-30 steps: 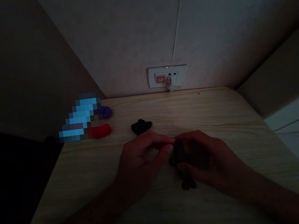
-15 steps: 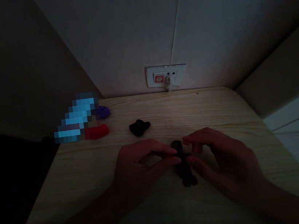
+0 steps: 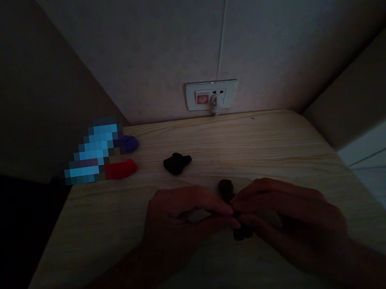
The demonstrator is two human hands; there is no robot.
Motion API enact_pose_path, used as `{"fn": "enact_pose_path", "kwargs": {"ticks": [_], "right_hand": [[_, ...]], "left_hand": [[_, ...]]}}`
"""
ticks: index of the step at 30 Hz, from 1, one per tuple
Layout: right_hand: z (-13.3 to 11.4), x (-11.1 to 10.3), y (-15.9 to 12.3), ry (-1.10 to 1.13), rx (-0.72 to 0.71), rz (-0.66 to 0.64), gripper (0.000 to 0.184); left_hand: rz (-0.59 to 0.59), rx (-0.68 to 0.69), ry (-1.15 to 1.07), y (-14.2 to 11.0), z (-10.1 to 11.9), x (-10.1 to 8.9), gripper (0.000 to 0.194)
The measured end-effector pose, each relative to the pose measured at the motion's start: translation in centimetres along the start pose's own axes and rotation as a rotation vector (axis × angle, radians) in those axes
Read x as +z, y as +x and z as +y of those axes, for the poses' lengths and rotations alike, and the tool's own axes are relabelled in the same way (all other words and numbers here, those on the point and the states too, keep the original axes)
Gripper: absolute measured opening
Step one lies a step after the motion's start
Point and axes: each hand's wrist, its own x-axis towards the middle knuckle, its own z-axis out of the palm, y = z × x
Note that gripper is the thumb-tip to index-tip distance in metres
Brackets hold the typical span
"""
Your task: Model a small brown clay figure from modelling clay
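A small dark clay figure [image 3: 226, 188], with a round head and two rounded feet, lies on the wooden tabletop [image 3: 204, 280]. My left hand [image 3: 184, 212] pinches its middle from the left between thumb and fingers. From the other side, my right hand [image 3: 295, 218] closes thumb and fingertips on the same part. Between them the fingertips hide most of the figure's body. A black lump of clay [image 3: 176, 163] rests on the table beyond my left hand.
At the back left lie a red lump [image 3: 121, 169] and a purple lump [image 3: 130, 143], beside a pixelated bright blue item [image 3: 94, 150]. A wall socket [image 3: 212, 95] with a white plug is behind the table. A tiny red speck [image 3: 252, 118] sits near the back edge.
Both hands have come down along the figure from its upper part to its middle. My right fingers, apart before, have closed in. The view has shifted slightly.
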Motion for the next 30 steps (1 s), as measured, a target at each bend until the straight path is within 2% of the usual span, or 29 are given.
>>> {"fn": "enact_pose_path", "kwargs": {"ticks": [4,7,15,22,30], "right_hand": [[0.08,-0.11,-0.29,0.015,0.044,0.023,0.027],[0.05,-0.13,-0.35,0.020,0.054,0.038,0.026],[0.25,0.05,-0.34,0.043,0.049,0.043,0.026],[0.13,0.28,0.09,0.019,-0.021,0.083,0.022],[-0.16,0.31,0.01,0.015,-0.027,0.098,0.020]], "left_hand": [[0.006,-0.046,-0.013,-0.05,-0.01,-0.01,0.023],[-0.007,-0.062,0.013,-0.05,-0.16,-0.10,0.019],[-0.039,0.008,0.095,-0.11,-0.10,-0.28,0.016],[-0.023,0.167,0.125,0.14,-0.37,-0.16,0.011],[-0.009,0.191,0.201,-0.01,-0.49,-0.05,0.013]]}}
